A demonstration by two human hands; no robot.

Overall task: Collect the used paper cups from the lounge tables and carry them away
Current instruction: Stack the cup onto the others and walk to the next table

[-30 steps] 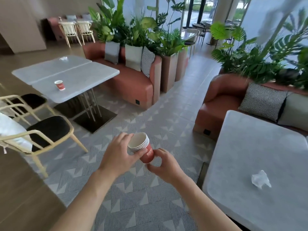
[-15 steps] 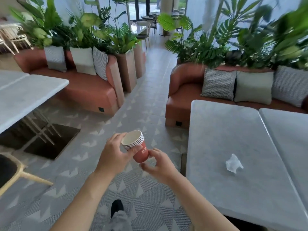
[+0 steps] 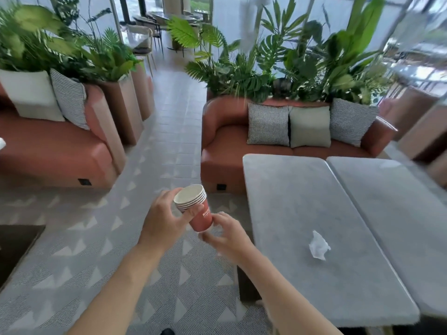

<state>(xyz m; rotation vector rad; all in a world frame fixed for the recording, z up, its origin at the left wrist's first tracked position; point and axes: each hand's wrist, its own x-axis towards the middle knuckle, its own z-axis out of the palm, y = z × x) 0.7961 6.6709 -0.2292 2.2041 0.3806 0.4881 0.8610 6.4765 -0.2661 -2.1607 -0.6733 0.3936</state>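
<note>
- I have the stack of paper cups in the air over the patterned floor, just left of the grey table, and it touches no furniture.
- My left hand wraps the upper part, thumb across the red wall just under the rims; I count about 5 rims nested.
- My right hand sits at the base with fingers curled; the blur means I cannot tell whether they pinch the bottom or only hover beside it.
- I judge the stack light, thin-walled and easy to crush, so I would grip the layered upper band, which is stiffest.
- The long axis runs from the base at lower right to the mouths at upper left, openings tilted toward me.
- A crumpled tissue lies on the table; I see no cup there.
</note>
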